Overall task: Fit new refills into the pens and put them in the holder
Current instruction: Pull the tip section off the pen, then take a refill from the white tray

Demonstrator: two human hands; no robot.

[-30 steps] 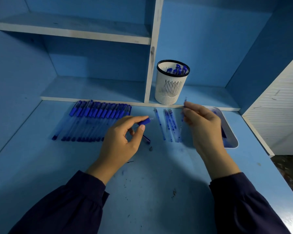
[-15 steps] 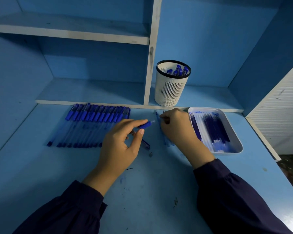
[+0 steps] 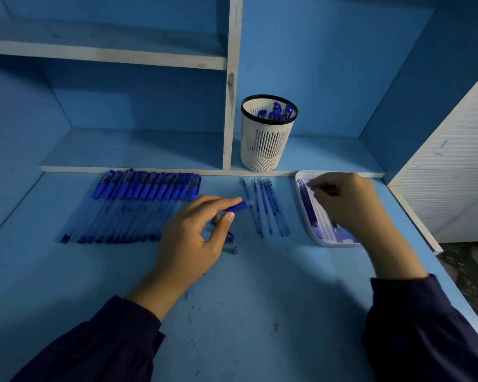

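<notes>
A long row of pens [image 3: 138, 205] lies at my left. Only a few stand in the holder [image 3: 265, 144] on the shelf, so I judge most of the work is left. My left hand [image 3: 193, 238] pinches a pen barrel [image 3: 236, 207] beside the loose refills [image 3: 265, 208]. My right hand [image 3: 348, 202] curls over the tray [image 3: 313, 239]; whether it pinches a refill I cannot tell.

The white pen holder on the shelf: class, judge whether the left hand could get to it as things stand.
Probably yes. The holder stands open-topped beyond the left hand, and only flat loose refills lie between. The hand grips a pen, so it could drop that in.
</notes>
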